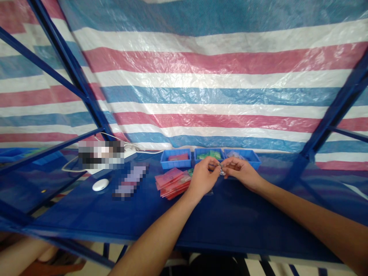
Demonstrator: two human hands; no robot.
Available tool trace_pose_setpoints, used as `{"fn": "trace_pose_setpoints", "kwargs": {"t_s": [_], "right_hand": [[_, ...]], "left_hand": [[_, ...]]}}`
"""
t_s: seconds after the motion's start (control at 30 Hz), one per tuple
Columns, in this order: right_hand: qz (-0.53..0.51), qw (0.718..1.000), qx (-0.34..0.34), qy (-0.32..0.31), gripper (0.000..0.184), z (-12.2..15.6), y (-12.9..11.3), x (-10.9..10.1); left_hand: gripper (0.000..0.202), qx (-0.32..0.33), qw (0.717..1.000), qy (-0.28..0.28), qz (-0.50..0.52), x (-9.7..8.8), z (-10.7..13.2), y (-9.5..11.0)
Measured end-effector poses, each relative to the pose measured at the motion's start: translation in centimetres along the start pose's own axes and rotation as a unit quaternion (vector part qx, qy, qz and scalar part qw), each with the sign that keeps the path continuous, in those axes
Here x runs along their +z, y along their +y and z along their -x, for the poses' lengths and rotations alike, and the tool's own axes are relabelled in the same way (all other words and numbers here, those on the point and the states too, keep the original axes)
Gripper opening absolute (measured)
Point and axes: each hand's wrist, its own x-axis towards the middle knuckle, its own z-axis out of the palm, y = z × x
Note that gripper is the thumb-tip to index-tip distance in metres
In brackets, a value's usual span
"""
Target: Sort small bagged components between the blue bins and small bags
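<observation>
My left hand [205, 174] and my right hand [241, 172] meet over the table, fingertips pinched together. Between them is a small shiny silvery piece [222, 171], too small to name, which both hands grip. Just left of my left hand lies a pile of red flat packets [174, 184], partly hidden by that hand. Behind the hands stand three blue bins: the left bin [176, 164] has red packets in it, the middle bin [198, 156] green ones, and the right bin [254, 163] clear or whitish ones.
A white oval case [100, 184] lies on the blue table [244, 226] at the left, near a blurred-out flat object [130, 182]. White cables [149, 151] run along the back. Blue metal posts [74, 73] frame a striped tarp [215, 88]. Another person's arm [23, 251] shows at lower left.
</observation>
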Motion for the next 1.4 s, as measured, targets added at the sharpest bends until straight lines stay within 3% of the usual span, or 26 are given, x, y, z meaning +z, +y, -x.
{"fn": "trace_pose_setpoints", "kwargs": {"t_s": [0.23,0.37,0.6,0.83,1.17,1.3,1.4], "right_hand": [[-0.001,0.999,-0.016,0.035,0.031,-0.2,0.6,-0.4],[-0.001,0.999,-0.016,0.027,0.03,0.0,0.4,-0.3],[-0.003,1.0,0.004,0.006,0.034,0.1,0.1,-0.3],[0.097,0.992,-0.074,0.04,0.028,0.1,-0.2,-0.4],[0.067,0.995,-0.057,0.034,0.028,0.1,0.0,-0.5],[0.105,0.986,-0.089,0.094,0.03,0.2,-0.7,-0.6],[0.127,0.976,-0.111,0.141,0.03,0.1,-1.3,-0.8]], "left_hand": [[0.008,0.052,0.995,0.052,-0.065,-0.1,0.0,-0.1],[0.004,0.077,0.991,0.025,-0.102,-0.2,0.1,0.0],[0.025,0.056,0.996,0.008,-0.072,-0.2,0.3,0.3],[0.024,0.04,0.999,-0.002,-0.035,-0.2,0.2,-0.5],[0.023,0.0,0.998,-0.037,0.055,0.2,0.2,-0.5],[0.025,0.045,0.998,0.033,0.015,-0.4,0.2,0.8],[0.02,0.137,0.984,0.111,-0.011,-2.1,0.3,4.0]]}}
